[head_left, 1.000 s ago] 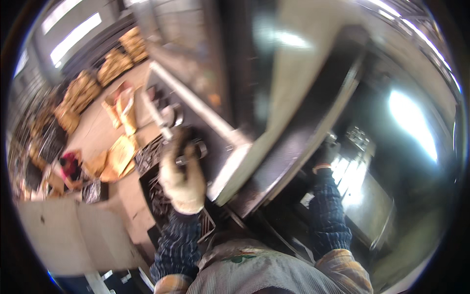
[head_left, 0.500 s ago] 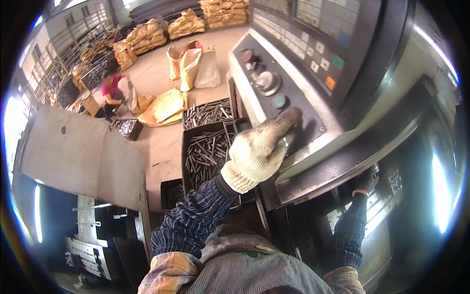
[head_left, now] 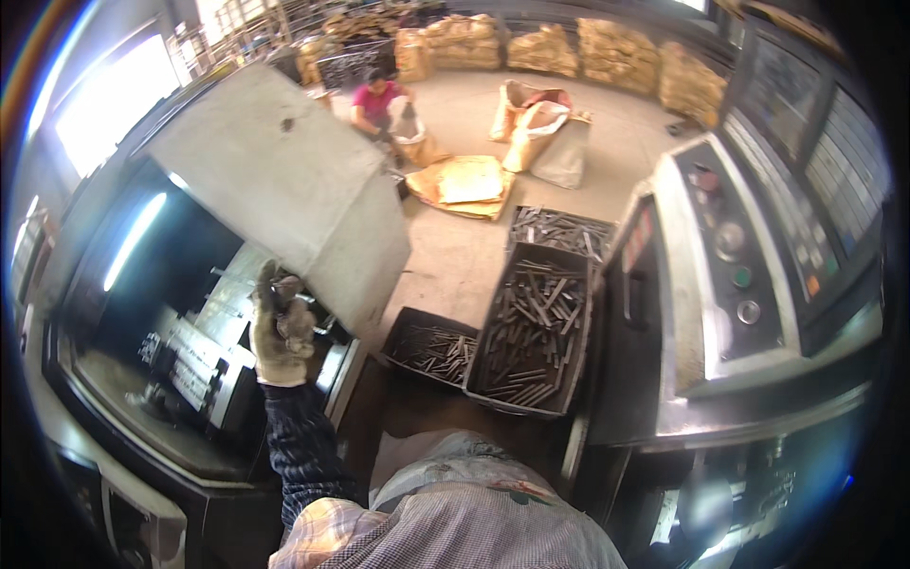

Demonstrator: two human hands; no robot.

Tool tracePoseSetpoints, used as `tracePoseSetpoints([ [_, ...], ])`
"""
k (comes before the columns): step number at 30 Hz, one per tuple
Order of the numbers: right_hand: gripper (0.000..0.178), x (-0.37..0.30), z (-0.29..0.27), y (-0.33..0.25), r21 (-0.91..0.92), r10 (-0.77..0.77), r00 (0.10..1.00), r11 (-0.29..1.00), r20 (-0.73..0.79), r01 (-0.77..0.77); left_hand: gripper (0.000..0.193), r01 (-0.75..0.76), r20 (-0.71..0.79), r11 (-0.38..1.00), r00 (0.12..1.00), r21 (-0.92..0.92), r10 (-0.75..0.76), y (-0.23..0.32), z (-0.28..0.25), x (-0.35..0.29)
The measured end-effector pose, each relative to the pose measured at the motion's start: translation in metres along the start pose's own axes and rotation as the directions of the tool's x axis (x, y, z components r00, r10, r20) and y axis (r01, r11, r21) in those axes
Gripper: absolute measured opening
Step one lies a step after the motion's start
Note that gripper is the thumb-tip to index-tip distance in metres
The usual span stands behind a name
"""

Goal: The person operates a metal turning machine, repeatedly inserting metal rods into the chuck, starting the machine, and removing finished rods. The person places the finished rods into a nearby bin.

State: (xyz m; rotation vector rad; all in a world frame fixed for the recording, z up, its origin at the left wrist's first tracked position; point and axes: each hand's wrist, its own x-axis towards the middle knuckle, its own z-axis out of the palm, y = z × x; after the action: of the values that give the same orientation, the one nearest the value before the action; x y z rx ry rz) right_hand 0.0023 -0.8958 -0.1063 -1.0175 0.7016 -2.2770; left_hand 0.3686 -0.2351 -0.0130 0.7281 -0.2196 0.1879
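Observation:
My left hand [head_left: 282,334], in a cream knitted glove with darkened fingertips, reaches into the open bay of the left machine [head_left: 284,171]. Its fingers look curled near metal fittings beside the bay's right edge. What they grip, if anything, is hidden by the glove. Close by on the left lies a pale metal fixture [head_left: 190,372] with a block and bolts, under a bright lamp [head_left: 136,241]. My right hand is out of view.
Bins of cut metal bars [head_left: 533,318] and thin metal pieces [head_left: 436,353] stand between the machines. At right is a control panel [head_left: 735,256] with knobs and buttons. Farther off, a person in a pink top [head_left: 372,98] sits by sacks [head_left: 540,133] and flattened yellow bags [head_left: 464,182].
My view has swung left. My left hand has left the right machine's control panel and gone into the left machine. My right hand, earlier inside the right machine, has dropped from view.

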Motion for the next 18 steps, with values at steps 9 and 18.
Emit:
tracePoseSetpoints([
  [9, 0.048, -0.181, 0.147, -0.165, 0.059, -0.176, 0.681, 0.980, 0.711, 0.191, 0.040, 0.478, -0.333, -0.186, 0.796, 0.859, 0.505, 0.113, -0.115, -0.057],
  [18, 0.052, -0.524, 0.142, -0.365, -0.638, -0.347, -0.790, 0.466, 0.505, -0.612, 0.039, 0.251, -0.165, 0.419, 0.959, 0.872, -0.230, 0.133, -0.026, -0.058],
])
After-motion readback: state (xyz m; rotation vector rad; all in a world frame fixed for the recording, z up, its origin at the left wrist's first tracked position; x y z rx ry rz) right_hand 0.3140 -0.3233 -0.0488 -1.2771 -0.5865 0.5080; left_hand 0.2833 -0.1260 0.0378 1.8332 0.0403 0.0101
